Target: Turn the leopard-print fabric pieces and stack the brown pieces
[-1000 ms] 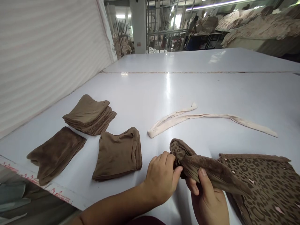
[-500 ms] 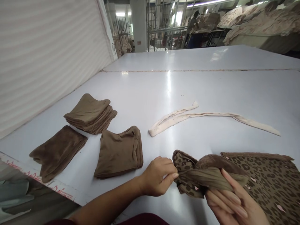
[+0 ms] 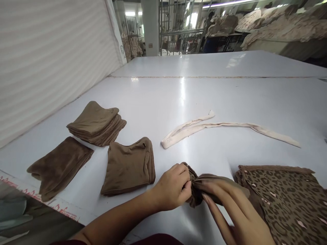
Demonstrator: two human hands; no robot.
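Observation:
My left hand [image 3: 173,188] is closed in a fist on one end of a bunched brown cloth [image 3: 195,199], just above the table. Close beside it, my right hand [image 3: 235,207] has its fingers stretched along the twisted brown part of that cloth, thumb underneath, with the cloth between them. The fingertips are slightly blurred. From under the right hand the brown cloth runs toward a leopard-print fabric stack [image 3: 288,194] with small pink marks and a fuzzy brown edge. Whether the two are joined is hidden by the hand.
Folded brown cloth piles lie to the left: a tall one [image 3: 94,122], a darker one [image 3: 61,163] and a nearer one [image 3: 129,166]. A cream fabric strip [image 3: 184,134] lies ahead on the white table [image 3: 143,98]. A white sheet [image 3: 56,58] rises at the left.
My right hand has moved left along the cloth, close to my left hand, its fingers now reaching over the top. The leopard-print part of the bunch is now mostly covered.

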